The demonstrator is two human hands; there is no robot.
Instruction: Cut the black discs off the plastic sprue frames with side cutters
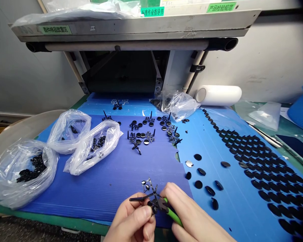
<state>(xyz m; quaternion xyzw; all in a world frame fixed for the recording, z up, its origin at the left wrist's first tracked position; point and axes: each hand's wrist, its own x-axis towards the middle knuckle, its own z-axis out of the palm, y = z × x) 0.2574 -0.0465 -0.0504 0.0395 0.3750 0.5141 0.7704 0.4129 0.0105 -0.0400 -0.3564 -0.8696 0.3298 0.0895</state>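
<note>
My left hand [135, 220] pinches a black branched plastic sprue [154, 193] with small round parts on its arms. Wrapped round green-handled side cutters [175, 216] is my right hand [189, 215]. The cutters' jaws are at the sprue, just right of my left fingertips; whether they are closed on a branch I cannot make out. Farther back on the blue sheet [111, 171] lie several more black sprues [142, 137] with round discs. Loose black discs [210, 191] are scattered right of my hands.
Three clear plastic bags of black parts [36, 164] stand open at the left. Rows of black discs [257, 161] cover the right side. Behind are a knotted bag [181, 104], a white cylinder [221, 95] and a dark conveyor [121, 79] under a metal shelf [141, 28].
</note>
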